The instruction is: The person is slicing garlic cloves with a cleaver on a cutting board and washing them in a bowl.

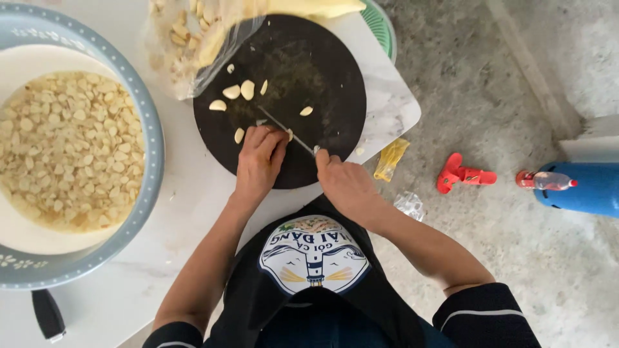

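A round black cutting board (309,77) lies on a white marble-look table (187,212). Several peeled garlic cloves (240,90) are scattered on the board. My right hand (345,183) grips the handle of a knife (287,132), whose thin blade slants up to the left across the board. My left hand (260,158) presses down on a clove next to the blade; the clove is mostly hidden under my fingers.
A large grey-rimmed bowl (145,129) at left holds water and many peeled garlic cloves. A clear plastic bag (187,38) of garlic lies at the board's upper left. On the concrete floor lie a yellow wrapper (391,158), a red object (461,174) and a blue bottle (580,187).
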